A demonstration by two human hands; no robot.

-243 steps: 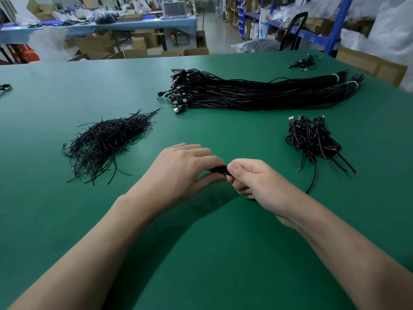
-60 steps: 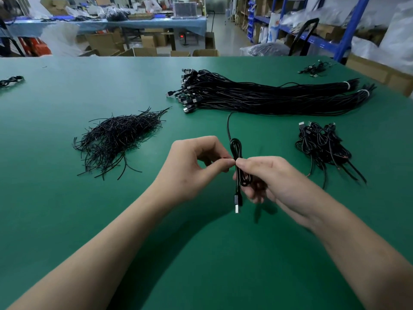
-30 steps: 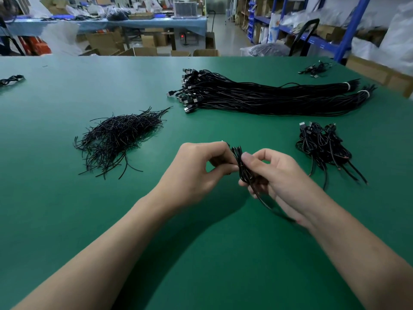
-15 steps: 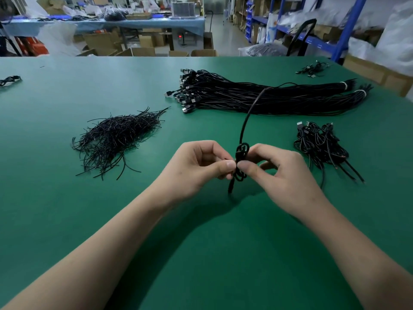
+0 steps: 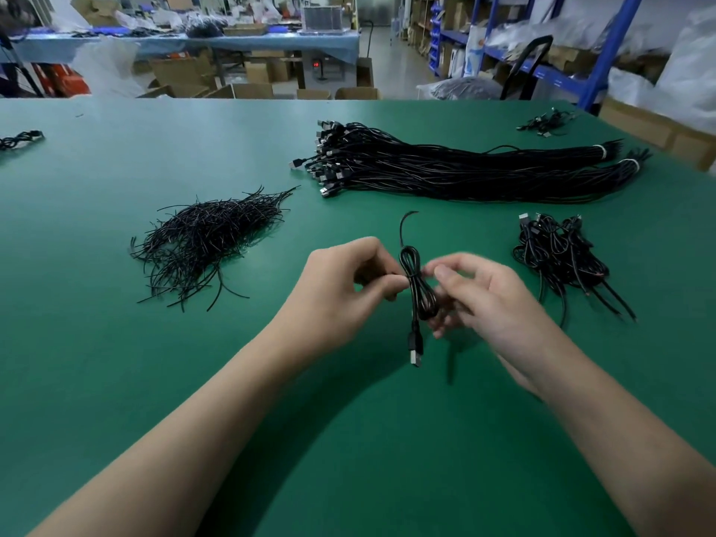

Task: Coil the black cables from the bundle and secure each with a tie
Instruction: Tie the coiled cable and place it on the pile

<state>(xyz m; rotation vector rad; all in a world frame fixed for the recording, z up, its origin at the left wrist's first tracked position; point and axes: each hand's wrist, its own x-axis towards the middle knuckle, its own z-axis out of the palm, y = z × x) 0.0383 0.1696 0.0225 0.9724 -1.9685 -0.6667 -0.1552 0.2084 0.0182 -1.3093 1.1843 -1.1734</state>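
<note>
Cable coil (image 5: pixel 415 292) is hanging over the bench (image 5: pixel 155 381), the left hand (image 5: pixel 345 292) pinching its middle in a tight grip. Right hand (image 5: pixel 492 304) is blurring alongside, grip unreadable; holding loops bunched should ease tying.

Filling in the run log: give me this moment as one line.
phase: coiling | left hand: pinches coiled cable at its middle | right hand: blurred beside cable, grip unclear | USB plug: hangs below | loose end: sticks up

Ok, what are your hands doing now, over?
Left hand pinches coiled cable mid-loop. Right hand beside it, blurred, grip unclear. Plug dangles below. Nothing in the way.
</note>
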